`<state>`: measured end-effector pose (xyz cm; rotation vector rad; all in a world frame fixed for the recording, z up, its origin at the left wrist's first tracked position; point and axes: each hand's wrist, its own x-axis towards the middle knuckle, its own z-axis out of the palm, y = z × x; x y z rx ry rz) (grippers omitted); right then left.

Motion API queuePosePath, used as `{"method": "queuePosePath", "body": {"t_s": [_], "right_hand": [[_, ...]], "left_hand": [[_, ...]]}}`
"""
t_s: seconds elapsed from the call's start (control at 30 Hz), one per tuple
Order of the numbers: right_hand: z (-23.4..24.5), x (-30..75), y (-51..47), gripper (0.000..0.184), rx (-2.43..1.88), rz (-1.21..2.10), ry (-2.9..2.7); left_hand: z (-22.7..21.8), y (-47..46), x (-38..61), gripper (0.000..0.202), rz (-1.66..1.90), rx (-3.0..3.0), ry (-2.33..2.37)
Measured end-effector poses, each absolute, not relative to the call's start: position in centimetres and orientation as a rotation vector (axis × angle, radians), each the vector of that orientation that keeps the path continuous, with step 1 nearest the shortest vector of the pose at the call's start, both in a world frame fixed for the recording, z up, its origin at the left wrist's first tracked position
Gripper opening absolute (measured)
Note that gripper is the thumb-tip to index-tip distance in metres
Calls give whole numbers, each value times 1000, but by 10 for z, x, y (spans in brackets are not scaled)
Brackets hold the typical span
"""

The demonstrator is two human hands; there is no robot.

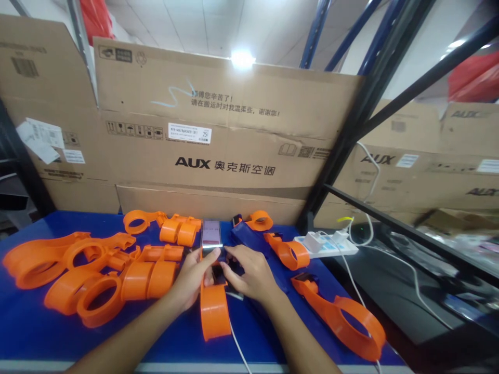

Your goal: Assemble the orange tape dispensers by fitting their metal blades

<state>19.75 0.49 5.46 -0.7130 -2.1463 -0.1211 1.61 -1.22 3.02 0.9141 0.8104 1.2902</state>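
An orange tape dispenser (215, 311) is in front of me, its wide ring towards me and its narrow end up between my hands. My left hand (194, 275) is closed around the narrow end from the left, thumb on top. My right hand (249, 270) is curled in from the right, its thumb and forefinger closed on a small dark part (221, 255) at that end. The fingers partly hide this part, and its shape is unclear. Right behind the hands is a phone (211, 232) with a lit screen.
Several orange dispensers (99, 301) crowd the left of the blue table (167, 337). More lie at the right, such as one dark-tipped dispenser (362, 327). A white power strip (331, 244) with cables sits at the right edge. Cardboard (234, 140) stands behind, beside a black metal post (343, 140).
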Motion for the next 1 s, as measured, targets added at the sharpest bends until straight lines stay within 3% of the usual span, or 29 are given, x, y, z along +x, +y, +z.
{"method": "queuePosePath", "body": {"t_s": [0.37, 0.6, 0.77, 1.0], "right_hand": [[58, 194, 0, 17, -752, -68, -2109], [72, 214, 6, 16, -969, 29, -1806], [75, 224, 11, 8, -1045, 26, -2110], [68, 225, 14, 15, -1145, -64, -2266]], "left_hand": [[31, -12, 15, 41, 1277, 931, 818], [40, -12, 11, 43, 1240, 876, 797], [39, -8, 9, 43, 1279, 835, 832], [38, -9, 10, 41, 1254, 875, 837]]}}
